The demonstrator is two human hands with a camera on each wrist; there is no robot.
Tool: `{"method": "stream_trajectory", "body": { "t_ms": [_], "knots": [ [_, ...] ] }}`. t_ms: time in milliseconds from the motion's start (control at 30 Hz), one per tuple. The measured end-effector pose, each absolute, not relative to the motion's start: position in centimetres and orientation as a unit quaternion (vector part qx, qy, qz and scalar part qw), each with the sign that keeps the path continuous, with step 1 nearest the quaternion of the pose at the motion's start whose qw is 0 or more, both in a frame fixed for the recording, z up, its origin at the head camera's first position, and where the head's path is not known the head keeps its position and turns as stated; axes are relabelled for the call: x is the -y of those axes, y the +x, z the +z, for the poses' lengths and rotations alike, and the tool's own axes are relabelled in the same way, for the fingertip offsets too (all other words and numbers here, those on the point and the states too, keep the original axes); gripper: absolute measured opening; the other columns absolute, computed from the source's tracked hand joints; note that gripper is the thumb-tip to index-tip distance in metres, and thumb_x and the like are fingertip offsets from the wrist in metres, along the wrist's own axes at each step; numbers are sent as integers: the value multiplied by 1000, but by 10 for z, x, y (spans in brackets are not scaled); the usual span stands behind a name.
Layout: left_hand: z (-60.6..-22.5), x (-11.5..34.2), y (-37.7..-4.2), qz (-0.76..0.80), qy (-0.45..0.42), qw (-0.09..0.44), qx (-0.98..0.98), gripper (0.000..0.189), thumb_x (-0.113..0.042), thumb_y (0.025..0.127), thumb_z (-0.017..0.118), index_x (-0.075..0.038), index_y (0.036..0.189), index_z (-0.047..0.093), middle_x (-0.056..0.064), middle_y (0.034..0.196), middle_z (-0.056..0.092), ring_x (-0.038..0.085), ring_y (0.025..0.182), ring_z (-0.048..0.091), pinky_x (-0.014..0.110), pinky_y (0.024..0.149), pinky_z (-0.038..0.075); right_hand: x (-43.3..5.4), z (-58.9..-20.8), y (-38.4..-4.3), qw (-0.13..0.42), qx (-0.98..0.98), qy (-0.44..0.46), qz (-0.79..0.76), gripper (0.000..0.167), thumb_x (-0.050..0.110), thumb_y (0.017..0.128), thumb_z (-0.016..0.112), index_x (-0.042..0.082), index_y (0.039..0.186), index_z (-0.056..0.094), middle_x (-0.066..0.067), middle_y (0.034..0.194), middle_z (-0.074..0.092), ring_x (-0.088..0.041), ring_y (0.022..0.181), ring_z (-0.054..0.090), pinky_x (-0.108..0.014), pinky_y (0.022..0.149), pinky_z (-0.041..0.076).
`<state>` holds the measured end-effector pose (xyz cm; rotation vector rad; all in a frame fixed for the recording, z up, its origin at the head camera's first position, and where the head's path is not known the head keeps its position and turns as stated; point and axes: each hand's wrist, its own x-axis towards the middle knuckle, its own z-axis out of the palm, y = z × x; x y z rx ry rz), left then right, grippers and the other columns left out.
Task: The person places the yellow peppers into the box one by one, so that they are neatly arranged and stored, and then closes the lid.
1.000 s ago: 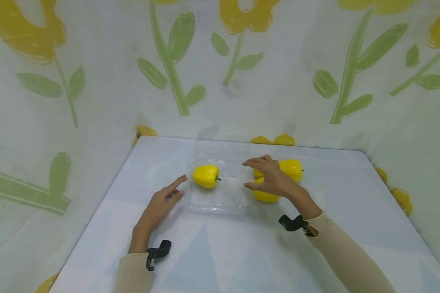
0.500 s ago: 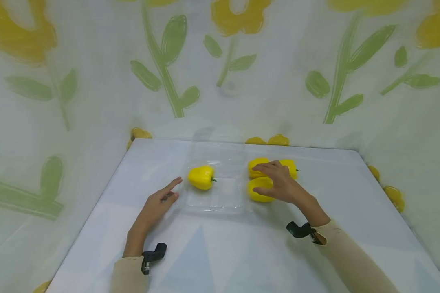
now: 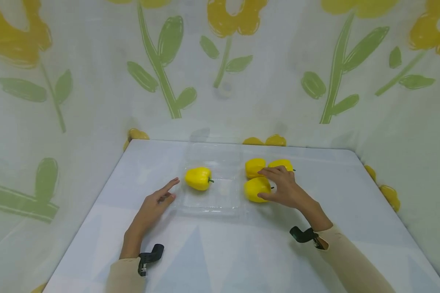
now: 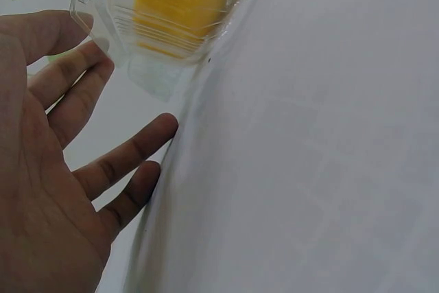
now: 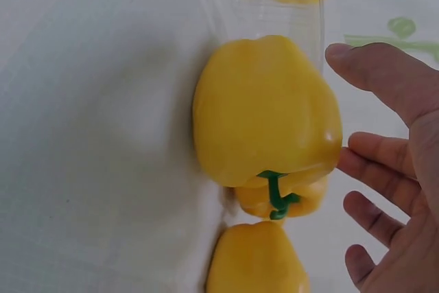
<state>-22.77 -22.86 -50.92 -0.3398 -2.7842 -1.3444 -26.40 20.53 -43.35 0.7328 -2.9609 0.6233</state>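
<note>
A yellow bell pepper (image 3: pixel 199 178) lies on its side in the left part of a clear plastic clamshell box (image 3: pixel 223 199), whose lid stands folded back. At the box's left edge is my left hand (image 3: pixel 152 209), its fingers extended; in the left wrist view the tips are right at the rim. My right hand (image 3: pixel 286 189) hovers at a second bell pepper (image 3: pixel 256 189) just right of the box, thumb and fingers spread apart. In the right wrist view this bell pepper (image 5: pixel 267 114) shows its green stem, with nothing gripped by the hand.
Behind the front pepper lie two more, a yellow pepper (image 3: pixel 255 167) near the box and another yellow pepper (image 3: pixel 281 163) farther right, partly covered by my fingers. The table (image 3: pixel 220 252) is pale and ends at a flowered curtain (image 3: pixel 271 89).
My right hand has drawn back to the right and lower over the front pepper, uncovering more of the peppers behind. My left hand has stayed by the box; the whole view has shifted slightly.
</note>
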Motion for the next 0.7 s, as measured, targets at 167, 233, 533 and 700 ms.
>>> {"method": "stream_trajectory", "body": {
  "t_ms": [167,233,533,700],
  "knots": [
    [-508,228,-228,-432,-100,8,896,51,-39,103,55,-39,152,43,0,143,56,28,108,59,59,96,43,-207,-438,-263,11,955,224,193,72,42,79,84,14,140,59,-11,144,53,-32,128,38,-53,94,26],
    [-509,228,-228,-434,-99,7,896,51,-40,103,55,-37,152,43,-1,144,55,28,108,59,58,96,44,-209,-440,-263,12,956,223,192,72,42,79,85,14,140,58,-11,144,54,-32,127,39,-52,92,26],
    [-507,227,-228,-437,-108,11,893,50,-40,103,55,-40,152,42,-5,149,50,26,108,59,57,96,44,-212,-449,-262,34,953,230,197,71,38,78,86,12,138,61,-10,140,56,-29,122,41,-49,89,26],
    [-507,227,-228,-434,-109,12,894,50,-38,103,55,-39,152,43,-2,148,52,26,105,60,56,94,45,-213,-450,-261,44,953,228,196,68,38,77,87,12,135,63,-10,138,58,-29,122,41,-50,89,26]
  ]
}}
